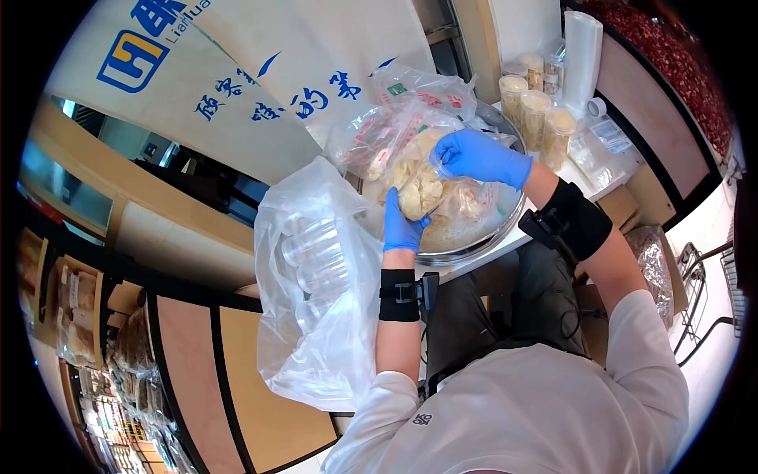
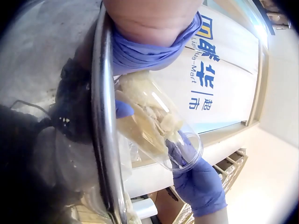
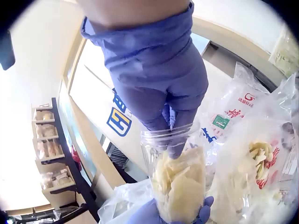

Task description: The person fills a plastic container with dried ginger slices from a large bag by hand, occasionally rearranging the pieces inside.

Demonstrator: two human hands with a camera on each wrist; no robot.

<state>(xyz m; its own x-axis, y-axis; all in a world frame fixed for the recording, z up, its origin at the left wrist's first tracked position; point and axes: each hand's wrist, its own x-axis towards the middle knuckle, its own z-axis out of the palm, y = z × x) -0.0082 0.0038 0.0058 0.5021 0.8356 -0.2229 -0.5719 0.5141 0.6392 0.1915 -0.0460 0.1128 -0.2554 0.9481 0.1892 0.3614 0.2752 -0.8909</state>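
Observation:
A clear plastic jar (image 3: 180,184) full of pale, thin dried slices (image 2: 145,123) is gripped by my blue-gloved left hand (image 1: 404,227), its fingers around the lower part. In the head view this jar tilts over a wide metal basin (image 1: 505,229). My right hand (image 1: 482,156), also gloved in blue, is at the jar's open mouth. Its fingers (image 3: 176,147) reach down inside the rim, against the upper slices. Behind the jar, printed plastic bags (image 3: 252,163) hold more pale slices.
Filled jars (image 1: 559,130) stand together at the right, beside a roll of clear plastic (image 1: 583,63). A large translucent bag (image 1: 316,316) of empty clear jars is at the left. A printed white curtain (image 1: 260,71) hangs beyond the basin.

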